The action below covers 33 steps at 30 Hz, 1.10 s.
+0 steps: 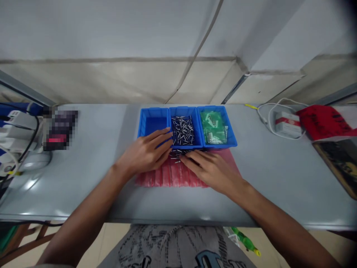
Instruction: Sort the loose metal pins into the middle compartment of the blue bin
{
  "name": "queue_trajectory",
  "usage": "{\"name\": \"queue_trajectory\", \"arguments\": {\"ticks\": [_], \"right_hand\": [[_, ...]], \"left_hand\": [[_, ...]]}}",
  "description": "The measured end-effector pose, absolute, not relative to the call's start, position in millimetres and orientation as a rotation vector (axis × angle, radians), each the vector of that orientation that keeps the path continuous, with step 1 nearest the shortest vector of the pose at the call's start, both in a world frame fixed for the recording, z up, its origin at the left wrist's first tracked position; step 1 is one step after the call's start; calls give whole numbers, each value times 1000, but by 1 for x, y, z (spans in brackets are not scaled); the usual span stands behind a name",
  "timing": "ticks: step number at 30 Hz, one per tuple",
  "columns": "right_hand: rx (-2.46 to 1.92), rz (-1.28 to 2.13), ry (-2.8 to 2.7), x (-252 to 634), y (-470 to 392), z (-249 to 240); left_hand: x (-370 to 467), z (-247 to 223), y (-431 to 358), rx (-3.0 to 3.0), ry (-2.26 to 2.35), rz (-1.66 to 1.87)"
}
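A row of three joined blue bins stands on the table. Short silvery metal pins fill the middle bin. My left hand reaches over the front of the left bin, fingers stretched toward the middle bin, nothing visible in them. Loose metal pins lie in front of the middle bin on a pink bubble-wrap sheet. Touching those loose pins are the fingertips of my right hand; its fingers are extended and slightly apart. Whether a pin sits under the fingertips is hidden.
Small packets and green plastic lie in the right bin. White plugs and cables crowd the left end, near a blurred dark item. At right are a white-and-red box, a looped cable and a red cloth-like item.
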State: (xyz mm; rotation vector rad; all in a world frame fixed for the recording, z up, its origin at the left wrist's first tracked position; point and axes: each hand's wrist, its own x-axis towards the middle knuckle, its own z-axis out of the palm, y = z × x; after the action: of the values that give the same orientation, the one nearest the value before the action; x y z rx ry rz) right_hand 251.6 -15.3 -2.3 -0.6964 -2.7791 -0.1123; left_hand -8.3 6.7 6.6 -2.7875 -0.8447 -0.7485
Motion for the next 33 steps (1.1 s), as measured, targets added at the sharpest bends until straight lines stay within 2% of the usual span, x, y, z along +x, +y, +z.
{"name": "queue_trajectory", "arguments": {"ticks": [6, 19, 22, 25, 30, 33], "right_hand": [[-673, 83, -2575, 259, -15, -8], [-994, 1185, -1655, 254, -15, 8], [-910, 1287, -1491, 254, -15, 9], [-893, 994, -1701, 257, -16, 6], [-801, -6, -2505, 261, -17, -6], [-843, -159, -2778, 257, -19, -7]], "left_hand": [[-8, 5, 8, -2790, -860, -772], [-3, 6, 7, -2685, -929, -710], [-3, 5, 7, -2687, -916, -694], [-4, 3, 7, -2724, -935, -711], [-3, 0, 7, -2746, -960, -703], [-2, 1, 6, -2745, -960, -644]]}}
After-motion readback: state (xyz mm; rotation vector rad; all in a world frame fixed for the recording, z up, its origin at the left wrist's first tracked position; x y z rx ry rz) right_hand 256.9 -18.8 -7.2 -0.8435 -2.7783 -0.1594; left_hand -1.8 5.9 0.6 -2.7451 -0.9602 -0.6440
